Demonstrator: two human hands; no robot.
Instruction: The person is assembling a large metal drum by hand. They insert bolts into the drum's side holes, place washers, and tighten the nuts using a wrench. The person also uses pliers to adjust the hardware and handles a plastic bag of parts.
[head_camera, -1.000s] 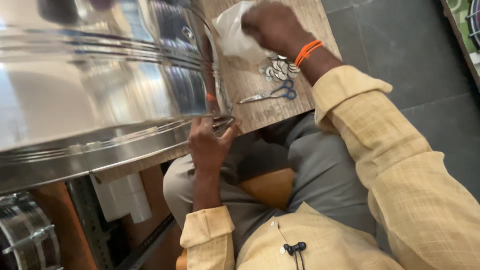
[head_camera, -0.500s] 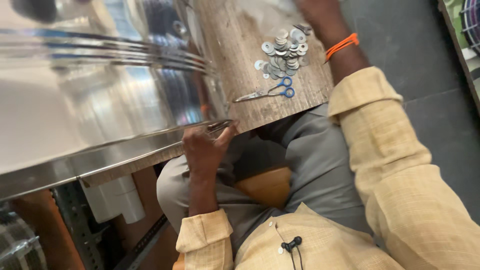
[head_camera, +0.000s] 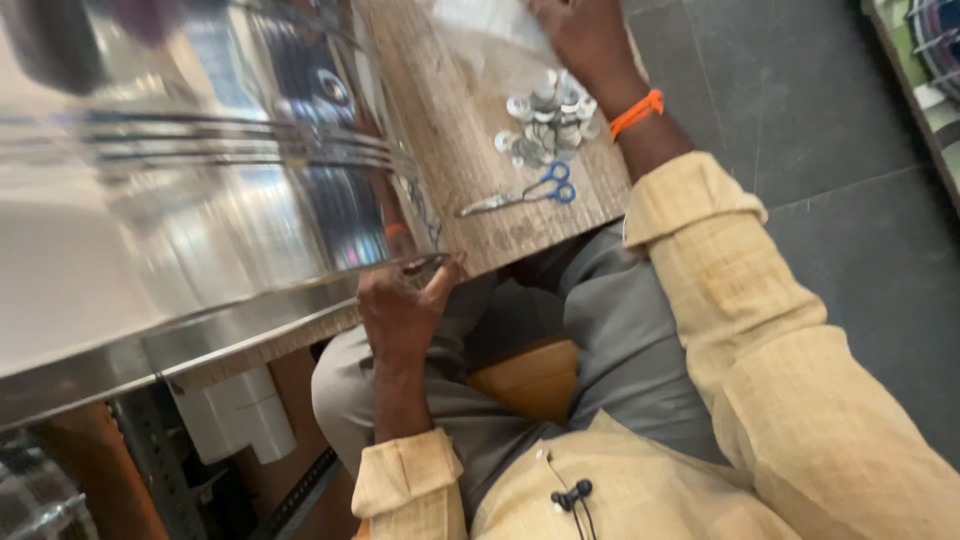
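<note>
Seated person at a wooden table (head_camera: 470, 150), seen from above. Landmark: the large polished metal drum (head_camera: 200, 180), which covers the table's near-left part.

Left hand (head_camera: 400, 310) — closed in a pinch on the drum's lower rim just beside the table's front edge, thumb raised against the metal; it appears to be steadying the drum. Right hand (head_camera: 585, 40) — on the far side of the drum, resting over a heap of metal washers (head_camera: 550, 125) and touching a clear plastic bag (head_camera: 480, 25). Its fingers run out of frame, so whether it grips anything cannot be told.

Step in hand, as judged: holding the drum still while the other hand works among the loose washers. Any further handling calls for a fine fingertip pick, since the washers lie flat and overlapping.

Blue-handled scissors (head_camera: 520, 195) lie between the heap and the table's front edge, blades pointing toward the drum. Open room — a narrow strip of bare wood right of the drum; the washers sit near the table's right edge, over the dark floor.
</note>
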